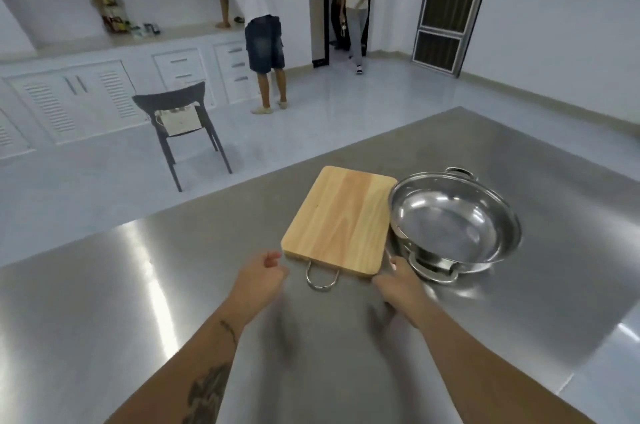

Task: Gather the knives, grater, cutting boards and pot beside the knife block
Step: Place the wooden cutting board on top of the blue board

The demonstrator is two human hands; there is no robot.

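A wooden cutting board (341, 221) with a metal ring handle at its near edge lies flat on the steel table (138, 285). To its right stands a shiny steel pot (457, 226), nearly touching the board. My left hand (259, 276) hovers just left of the board's near left corner, fingers loosely curled and holding nothing. By the board's near right corner is my right hand (398, 281), close to the pot's near handle, also holding nothing. No knives, grater or knife block are in view.
The table's far edge runs diagonally behind the board and pot. Beyond it stand a black chair (180, 125) holding a white box, white cabinets, one person at the counter (256, 25) and two people at a doorway (356, 0).
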